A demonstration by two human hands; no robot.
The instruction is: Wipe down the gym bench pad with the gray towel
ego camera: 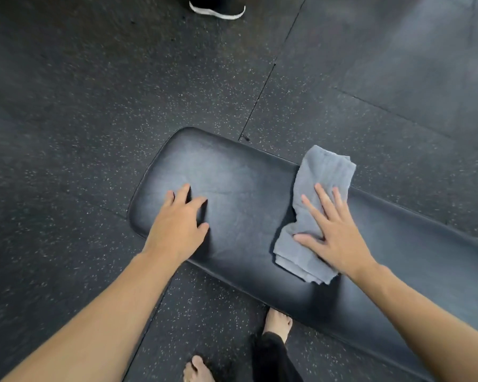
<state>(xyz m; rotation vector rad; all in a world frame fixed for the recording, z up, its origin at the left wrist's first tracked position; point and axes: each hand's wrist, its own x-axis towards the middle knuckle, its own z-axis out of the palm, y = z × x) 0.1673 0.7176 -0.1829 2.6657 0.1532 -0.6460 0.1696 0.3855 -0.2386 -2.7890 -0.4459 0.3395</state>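
Black bench pad [240, 188], right hand [334, 232] flat on gray towel [315, 188]; left hand [177, 224] spread, empty

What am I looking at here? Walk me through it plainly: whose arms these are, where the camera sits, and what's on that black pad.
There is no machine here. The one picture comes from a camera worn on a person's head, looking forward and down, so both bare arms belong to the wearer.

The long black shape is a gym bench pad standing on speckled rubber flooring. The left hand rests flat on the bare pad. The right hand presses open-palmed on a folded gray towel lying across the pad; it is pressing down, not gripping.

Below are the wearer's bare feet. At the top edge, a black shoe belongs to someone else.
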